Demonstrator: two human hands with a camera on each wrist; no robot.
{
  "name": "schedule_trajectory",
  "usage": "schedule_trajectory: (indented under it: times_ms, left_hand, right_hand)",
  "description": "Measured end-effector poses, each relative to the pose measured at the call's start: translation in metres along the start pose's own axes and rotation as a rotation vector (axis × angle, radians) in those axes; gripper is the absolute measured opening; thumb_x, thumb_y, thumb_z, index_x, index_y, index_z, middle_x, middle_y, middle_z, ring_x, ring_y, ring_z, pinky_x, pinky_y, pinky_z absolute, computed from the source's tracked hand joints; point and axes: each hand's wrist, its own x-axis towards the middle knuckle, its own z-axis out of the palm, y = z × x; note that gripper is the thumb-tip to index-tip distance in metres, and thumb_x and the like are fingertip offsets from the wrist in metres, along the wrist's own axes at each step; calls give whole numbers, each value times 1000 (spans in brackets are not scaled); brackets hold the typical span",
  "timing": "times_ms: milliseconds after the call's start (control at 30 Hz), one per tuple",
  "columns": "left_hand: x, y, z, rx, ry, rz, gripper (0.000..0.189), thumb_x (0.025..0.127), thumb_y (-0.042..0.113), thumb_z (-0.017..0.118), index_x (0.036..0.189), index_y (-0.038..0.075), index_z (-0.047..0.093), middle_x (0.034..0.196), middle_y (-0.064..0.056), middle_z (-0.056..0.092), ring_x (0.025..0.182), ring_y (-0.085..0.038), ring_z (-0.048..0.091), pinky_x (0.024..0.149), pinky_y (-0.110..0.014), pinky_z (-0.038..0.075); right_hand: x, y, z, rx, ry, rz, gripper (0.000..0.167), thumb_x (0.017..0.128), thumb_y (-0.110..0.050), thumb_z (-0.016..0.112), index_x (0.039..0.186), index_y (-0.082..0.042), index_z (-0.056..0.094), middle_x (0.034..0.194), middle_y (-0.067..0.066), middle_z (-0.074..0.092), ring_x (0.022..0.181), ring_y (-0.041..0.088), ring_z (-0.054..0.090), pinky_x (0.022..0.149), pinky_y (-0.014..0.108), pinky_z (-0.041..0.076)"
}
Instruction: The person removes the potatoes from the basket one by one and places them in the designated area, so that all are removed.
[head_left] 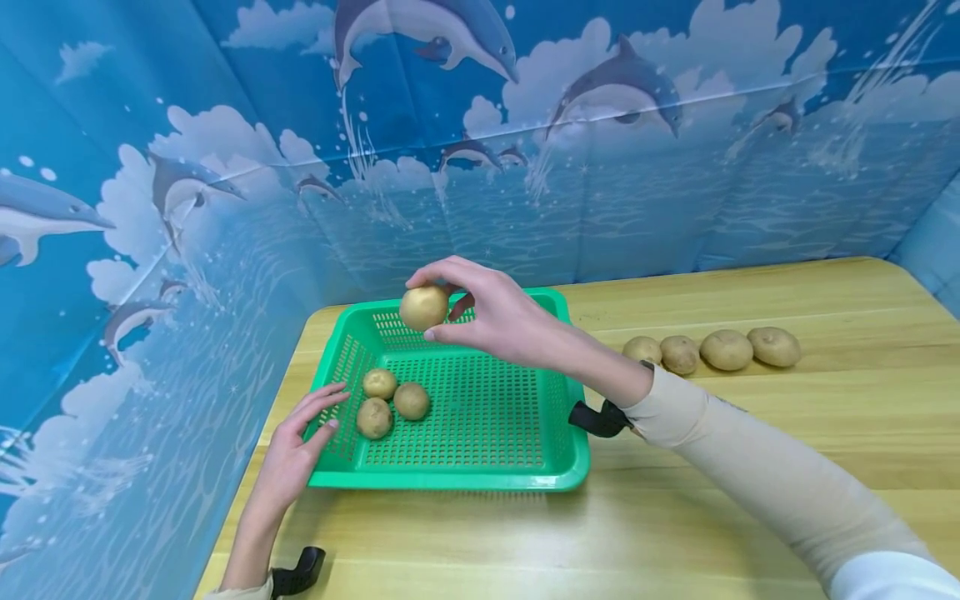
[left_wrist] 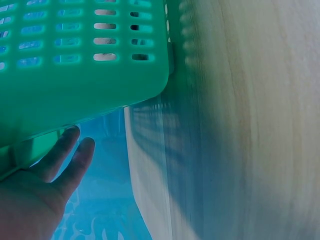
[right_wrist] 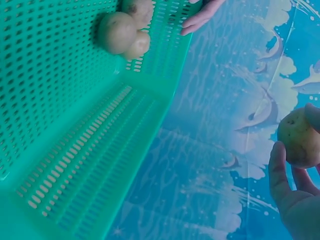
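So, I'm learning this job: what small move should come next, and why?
Probably the right hand should lower its potato into the basket: it holds the potato up near the basket's far side, three more potatoes lie inside toward the left, with open space on their right.

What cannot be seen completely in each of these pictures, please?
Head view: the row's leftmost potato, partly behind the right arm.
Right wrist view: the held potato, cut by the right edge; the left hand, cut by the top edge.
Left wrist view: the basket, cut by the top and left edges.
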Motion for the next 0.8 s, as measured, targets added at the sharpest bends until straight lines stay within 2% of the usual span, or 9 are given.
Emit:
schedule_trajectory:
  times_ms: [200, 433, 567, 800]
  left_hand:
    - [-1, 0, -1, 6, 7, -2, 36, 99, 0, 54, 134, 6, 59, 148, -2, 45, 143, -25, 28, 110, -59, 25]
    - [-1, 0, 0, 1, 8, -1, 37, 98, -2, 54, 134, 5, 59, 148, -2, 45, 144, -26, 27, 110, -60, 24]
    - [-1, -1, 0, -6, 7, 0, 37, 98, -1, 54, 134, 5, 59, 148, -3, 45, 144, -27, 27, 110, -61, 23]
    - [0, 0, 1, -10, 8, -10, 37, 98, -1, 54, 134, 5, 59, 148, -4, 45, 144, -28, 26, 110, -63, 22]
  right_hand:
    - [-17, 2, -10, -16, 7, 27, 49, 84, -10, 79, 128, -19, 60, 125, -9, 56, 109, 8, 54, 81, 30, 54]
    - [-39, 4, -23, -34, 3, 65, 51, 83, -9, 80, 129, -18, 59, 126, -7, 57, 108, 12, 55, 83, 36, 54]
    - [-53, 6, -30, -56, 21, 106, 51, 83, -14, 81, 129, -18, 59, 123, -6, 59, 104, 15, 56, 84, 37, 52]
    - [-78, 12, -40, -90, 62, 164, 51, 85, -25, 80, 130, -21, 58, 120, -6, 60, 97, 14, 59, 82, 32, 53]
